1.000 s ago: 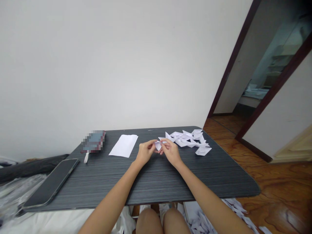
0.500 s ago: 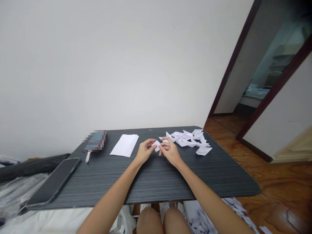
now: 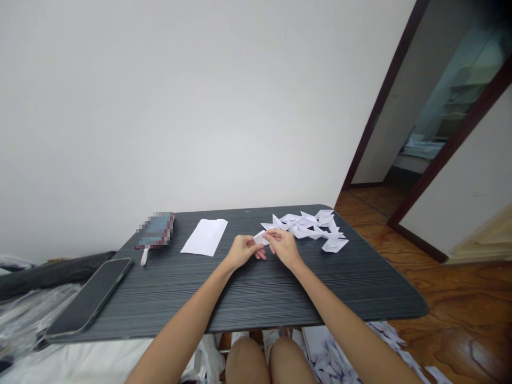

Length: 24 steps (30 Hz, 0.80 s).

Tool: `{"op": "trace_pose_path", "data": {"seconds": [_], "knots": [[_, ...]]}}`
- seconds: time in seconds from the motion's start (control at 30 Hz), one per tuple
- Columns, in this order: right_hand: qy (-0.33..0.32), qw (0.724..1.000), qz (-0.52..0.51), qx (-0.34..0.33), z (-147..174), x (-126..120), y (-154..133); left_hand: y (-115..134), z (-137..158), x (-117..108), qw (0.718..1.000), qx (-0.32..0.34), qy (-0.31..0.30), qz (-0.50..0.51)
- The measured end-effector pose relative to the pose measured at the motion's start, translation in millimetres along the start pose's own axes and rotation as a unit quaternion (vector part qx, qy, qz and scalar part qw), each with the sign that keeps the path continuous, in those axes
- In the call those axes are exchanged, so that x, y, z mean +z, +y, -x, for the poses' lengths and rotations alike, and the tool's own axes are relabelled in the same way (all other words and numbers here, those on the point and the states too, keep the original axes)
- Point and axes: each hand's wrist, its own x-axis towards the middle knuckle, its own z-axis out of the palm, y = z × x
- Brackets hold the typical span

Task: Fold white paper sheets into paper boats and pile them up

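Note:
Between my hands, above the dark table, is a small piece of folded white paper. My left hand pinches its left side, with the lower fingers curled beneath. Fingertips of my right hand close on its right edge and hide part of it. Just beyond my right hand lies a group of folded paper boats, pointed and white. To the left of my hands rests a stack of white paper sheets, lying flat.
The dark table has a phone at its left front edge. Behind that sits a pixelated, dark red-edged object with a white strap. More folded papers lie below the table, at the right. A white wall stands behind.
Both hands have turned the folded paper. My right fingers now come over it from above, and my left fingers have moved lower, beneath it.

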Motion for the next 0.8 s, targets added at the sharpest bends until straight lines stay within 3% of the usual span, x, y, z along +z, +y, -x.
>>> {"op": "trace_pose_path", "data": {"seconds": [0.2,0.33,0.4,0.47,0.6,0.8], "knots": [[-0.037,0.997,-0.041,0.052,-2,-2,-1,4,2,-2,0.999,-0.008,-0.045,-0.001],[-0.035,0.999,0.014,0.015,1,-1,-3,5,4,0,0.988,0.037,0.049,-0.142],[-0.047,0.996,0.074,-0.029,4,-1,-4,7,5,1,0.961,0.089,0.121,-0.233],[-0.063,0.987,0.135,-0.067,8,0,-6,10,6,2,0.935,0.128,0.155,-0.294],[-0.058,0.971,0.205,-0.110,11,-1,-8,14,6,2,0.923,0.139,0.143,-0.329],[-0.059,0.977,0.181,-0.100,9,0,-10,19,8,0,0.922,0.162,0.139,-0.322]]}}
